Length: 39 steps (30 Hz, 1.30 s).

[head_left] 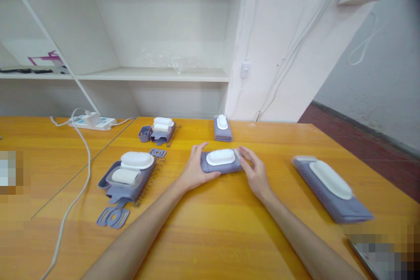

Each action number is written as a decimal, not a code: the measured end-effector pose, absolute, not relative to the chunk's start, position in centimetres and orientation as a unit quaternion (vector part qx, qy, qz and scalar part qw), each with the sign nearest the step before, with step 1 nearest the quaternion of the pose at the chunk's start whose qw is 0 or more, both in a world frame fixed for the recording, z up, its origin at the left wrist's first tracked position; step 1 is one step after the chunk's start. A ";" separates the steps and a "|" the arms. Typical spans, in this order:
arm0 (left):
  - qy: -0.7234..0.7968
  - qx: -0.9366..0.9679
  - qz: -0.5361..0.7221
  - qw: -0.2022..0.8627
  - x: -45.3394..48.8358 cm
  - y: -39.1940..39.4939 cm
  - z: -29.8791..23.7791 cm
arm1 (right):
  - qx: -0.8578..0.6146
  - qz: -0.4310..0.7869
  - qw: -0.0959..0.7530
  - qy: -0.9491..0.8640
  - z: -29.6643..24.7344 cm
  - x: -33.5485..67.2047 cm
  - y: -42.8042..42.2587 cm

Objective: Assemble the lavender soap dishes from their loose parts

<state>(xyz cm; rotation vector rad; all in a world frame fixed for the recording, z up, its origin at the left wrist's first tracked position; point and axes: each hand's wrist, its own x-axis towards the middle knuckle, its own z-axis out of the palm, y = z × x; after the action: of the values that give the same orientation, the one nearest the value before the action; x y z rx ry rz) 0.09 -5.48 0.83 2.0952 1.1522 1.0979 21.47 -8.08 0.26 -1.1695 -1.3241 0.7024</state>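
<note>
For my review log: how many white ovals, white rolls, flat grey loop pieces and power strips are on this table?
White ovals: 5
White rolls: 2
Flat grey loop pieces: 2
Power strip: 1
Total: 10

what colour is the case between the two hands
The case is greyish purple; the head view shows it.

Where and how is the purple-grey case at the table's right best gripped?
Likely by its two long edges, around the middle, with the right hand coming from above: the case lies flat, long and narrow, and the white oval piece on top leaves those edges bare.
</note>
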 end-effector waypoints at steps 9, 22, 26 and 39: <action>0.399 0.768 0.413 0.281 -0.5 -5.3 1.0 | -0.478 0.324 0.571 -0.583 0.3 21.5 -8.3; 0.425 0.713 0.457 0.319 0.2 -5.5 1.5 | -0.511 0.282 0.561 -0.587 -0.7 21.1 -7.3; 0.436 0.683 0.490 0.322 0.3 -5.3 1.6 | -0.525 0.092 0.516 -0.671 0.3 20.4 -8.4; 0.426 0.754 0.433 0.251 0.3 -7.3 2.2 | -0.477 -0.079 0.288 -0.827 4.3 16.8 -12.1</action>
<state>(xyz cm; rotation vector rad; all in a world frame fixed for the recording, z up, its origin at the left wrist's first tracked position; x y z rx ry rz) 0.33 -7.27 2.16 2.0511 1.1598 1.1791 16.83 -12.06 4.34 -1.2729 -2.2084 -0.2104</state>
